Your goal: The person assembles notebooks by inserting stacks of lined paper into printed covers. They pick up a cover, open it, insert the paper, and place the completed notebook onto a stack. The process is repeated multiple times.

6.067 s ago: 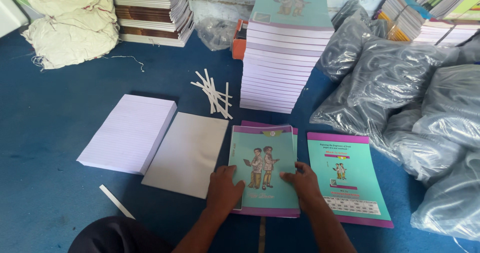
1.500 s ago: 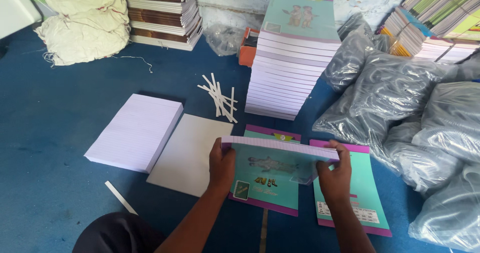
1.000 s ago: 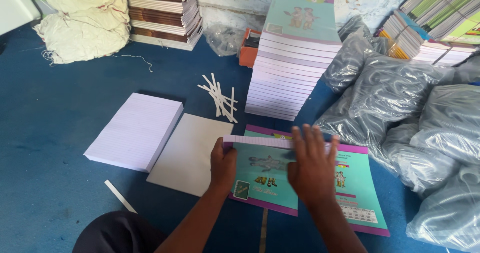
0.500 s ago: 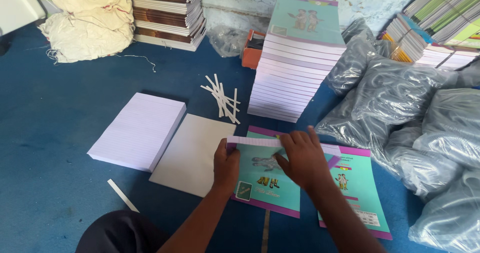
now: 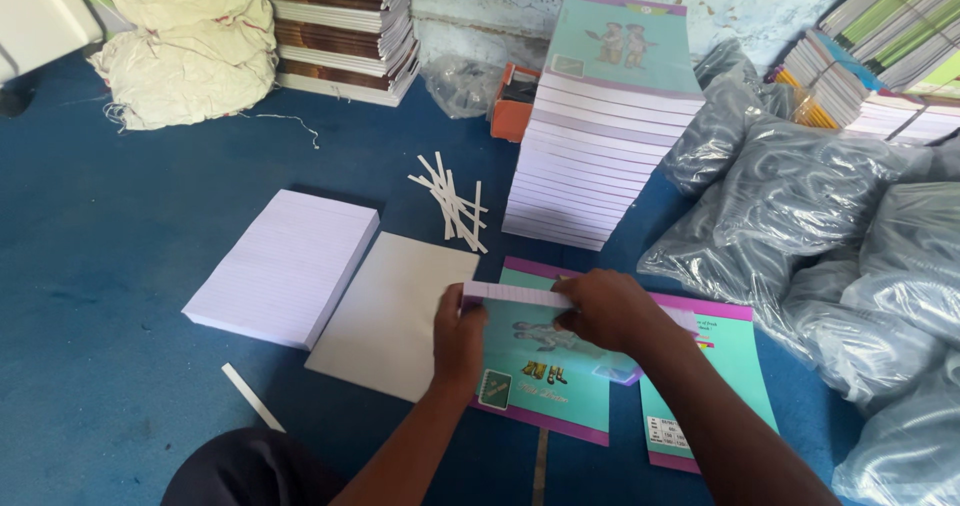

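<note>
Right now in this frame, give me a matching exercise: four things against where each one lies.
1. tall stack of teal-covered notebooks
2. loose white paper strips
3. stack of white ruled sheets
4. crumpled cream cloth sack

A. far left corner
B. left of the grey card
C. beside the orange box
D. between both stacks

Pairs: 1-C, 2-D, 3-B, 4-A

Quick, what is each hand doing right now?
Left hand: closed on the left edge of the teal, purple-bordered paper notebook.
Right hand: pinching the same notebook's top edge.
</note>
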